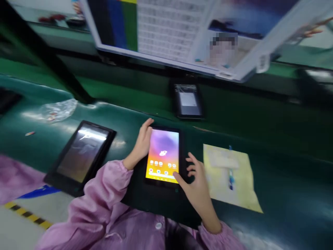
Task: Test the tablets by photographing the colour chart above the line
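In the head view, a tablet [163, 146] in a thick black case lies on the dark green tabletop, its screen lit with a purple-to-yellow home page and rows of app icons. My left hand [142, 140] grips the tablet's upper left edge, the fingers partly hidden by the case. Over the lower right corner, my right hand [195, 177] is open, with the thumb touching or just above the screen and the other fingers spread beside the case.
A second black tablet [83, 152] with a dim screen lies to the left. Behind stands another device [188, 100]. On the right is a yellow sheet [243, 184] with a pen [231, 178]. A clear plastic bag [61, 110] sits near a dark post [57, 66]. A board [169, 31] hangs ahead.
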{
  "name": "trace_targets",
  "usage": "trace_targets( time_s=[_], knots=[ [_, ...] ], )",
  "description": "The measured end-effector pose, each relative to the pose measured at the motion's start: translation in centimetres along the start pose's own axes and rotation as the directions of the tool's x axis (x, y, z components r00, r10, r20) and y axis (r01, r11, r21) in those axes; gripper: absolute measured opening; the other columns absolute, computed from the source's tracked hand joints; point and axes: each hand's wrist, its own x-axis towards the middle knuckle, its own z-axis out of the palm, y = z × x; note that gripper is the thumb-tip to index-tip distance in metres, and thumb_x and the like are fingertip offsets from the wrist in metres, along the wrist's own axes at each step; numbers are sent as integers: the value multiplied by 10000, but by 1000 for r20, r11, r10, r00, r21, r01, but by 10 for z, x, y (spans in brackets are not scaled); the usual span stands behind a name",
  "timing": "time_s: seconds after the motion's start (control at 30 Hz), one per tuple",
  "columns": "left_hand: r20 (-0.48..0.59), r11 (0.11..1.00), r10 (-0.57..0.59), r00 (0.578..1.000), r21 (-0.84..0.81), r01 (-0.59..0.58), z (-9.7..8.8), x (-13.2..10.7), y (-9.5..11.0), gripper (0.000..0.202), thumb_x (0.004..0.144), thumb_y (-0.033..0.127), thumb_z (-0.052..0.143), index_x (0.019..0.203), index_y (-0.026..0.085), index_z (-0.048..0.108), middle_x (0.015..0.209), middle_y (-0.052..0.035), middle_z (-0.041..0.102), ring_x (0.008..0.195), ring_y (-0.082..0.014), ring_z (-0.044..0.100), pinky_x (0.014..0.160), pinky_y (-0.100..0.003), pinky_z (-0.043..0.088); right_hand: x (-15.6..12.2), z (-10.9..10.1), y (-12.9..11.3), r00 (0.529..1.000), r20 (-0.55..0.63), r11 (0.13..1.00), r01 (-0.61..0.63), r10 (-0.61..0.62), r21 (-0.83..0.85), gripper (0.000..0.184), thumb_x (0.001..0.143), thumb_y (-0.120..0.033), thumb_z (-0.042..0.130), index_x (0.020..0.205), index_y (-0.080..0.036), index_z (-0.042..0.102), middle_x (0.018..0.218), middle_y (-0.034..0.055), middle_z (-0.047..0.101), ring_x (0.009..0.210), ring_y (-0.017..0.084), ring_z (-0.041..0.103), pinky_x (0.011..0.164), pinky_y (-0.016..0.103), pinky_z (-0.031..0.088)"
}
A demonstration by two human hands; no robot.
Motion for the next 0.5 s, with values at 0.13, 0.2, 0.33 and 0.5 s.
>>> trace_targets(
  time_s=[0.13,0.2,0.33,0.5],
  knots=[
    [20,997,8,1000,77,-9,1,4,1,591,1083,591,414,1512,198,515,1577,-175,538,1505,-287,472,1291,-525,301,9,-2,1,999,-9,999,-44,44,23,833,854,-651,709,1531,-244,444,1313,132,590,969,259,586,835,467,574],
    [21,996,11,1000,86,-13,2,5,3,573,1081,565,444,1515,197,512,1559,-174,547,1490,-316,484,1271,-591,318,12,-5,-6,998,-6,997,-68,68,42,815,869,-691,664,1520,-248,454,1359,147,598,1061,293,614,889,492,579],
    [23,996,14,1000,91,-16,4,7,6,560,1070,544,487,1509,198,522,1558,-170,543,1488,-342,480,1253,-642,323,17,-7,-22,997,8,996,-73,73,48,848,875,-714,645,1549,-247,429,1487,177,574,1269,364,607,1030,566,556],
    [50,994,-28,998,107,23,5,-5,10,621,1086,512,421,1586,143,430,1705,-217,360,1620,-323,287,1327,-570,224,22,-2,-40,992,41,992,-119,118,40,970,839,-734,671,1604,-213,379,1586,205,511,1377,413,572,1155,639,486]
  ],
)
